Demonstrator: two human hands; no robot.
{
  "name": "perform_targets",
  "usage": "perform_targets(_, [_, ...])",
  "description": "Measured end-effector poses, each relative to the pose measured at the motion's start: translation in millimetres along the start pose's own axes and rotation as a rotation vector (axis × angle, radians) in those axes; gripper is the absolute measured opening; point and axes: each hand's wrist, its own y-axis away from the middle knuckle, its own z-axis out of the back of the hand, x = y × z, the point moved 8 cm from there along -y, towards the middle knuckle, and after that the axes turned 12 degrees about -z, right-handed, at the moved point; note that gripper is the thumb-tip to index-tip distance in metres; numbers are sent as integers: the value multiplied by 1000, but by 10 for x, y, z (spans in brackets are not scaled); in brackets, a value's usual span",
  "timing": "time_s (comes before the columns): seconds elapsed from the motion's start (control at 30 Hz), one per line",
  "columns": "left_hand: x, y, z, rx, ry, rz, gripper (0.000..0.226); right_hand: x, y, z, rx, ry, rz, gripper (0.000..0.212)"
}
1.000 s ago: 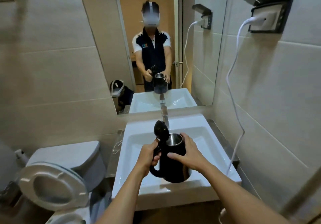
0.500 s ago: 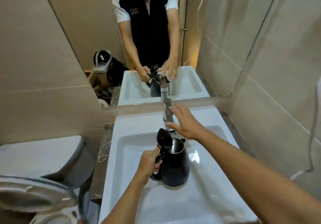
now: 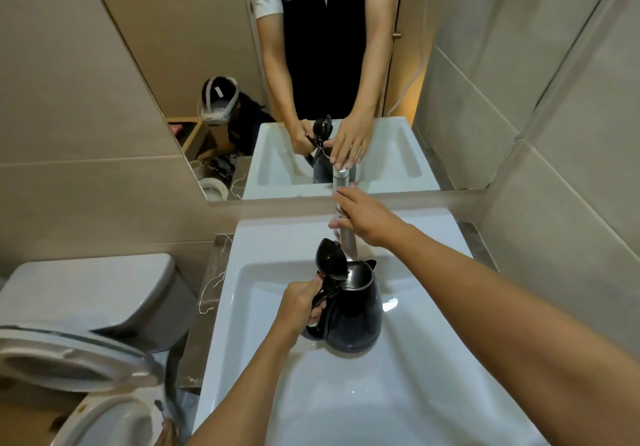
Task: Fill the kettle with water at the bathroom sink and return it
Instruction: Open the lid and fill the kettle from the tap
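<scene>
The black kettle (image 3: 353, 310) stands upright in the white sink (image 3: 398, 393), its lid (image 3: 330, 258) flipped up and its mouth under the chrome tap (image 3: 346, 238). My left hand (image 3: 303, 302) is closed around the kettle's handle. My right hand (image 3: 363, 219) rests on top of the tap, fingers wrapped over its lever. No water stream is visible. The tap's spout end is partly hidden behind the lid.
A mirror (image 3: 242, 65) above the sink reflects a person's torso and arms. A toilet (image 3: 86, 324) with raised lid stands left of the sink. A tiled wall (image 3: 554, 168) closes the right side. A white cable (image 3: 424, 47) hangs by the mirror's right edge.
The kettle went down into the basin under the tap. My right hand left the kettle's body and moved up onto the tap. The view tilted down and closer.
</scene>
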Motion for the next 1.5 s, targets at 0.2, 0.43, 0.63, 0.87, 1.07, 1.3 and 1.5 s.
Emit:
perform_targets(0.2, [-118, -46, 2, 12, -25, -22, 49, 15, 8, 15, 92, -49, -37, 81])
perform_targets(0.43, [-131, -64, 30, 15, -47, -34, 48, 56, 44, 33, 108, -25, -30, 75])
perform_targets(0.63, [-128, -56, 16, 8, -37, -24, 47, 34, 24, 8, 85, 28, -23, 74])
perform_targets(0.87, [-154, -66, 35, 4, -44, -34, 49, 46, 19, 0, 87, 40, -24, 72])
perform_targets(1.07, [-183, -32, 34, 24, -20, -38, 49, 59, 35, 1, 83, 31, -27, 71])
perform_targets(1.3, [-169, -14, 40, 25, -30, -47, 49, 78, 43, -10, 85, 31, -25, 72])
perform_targets(1.5, [-130, -22, 31, 18, -41, -38, 48, 66, 33, -24, 84, -7, -19, 72])
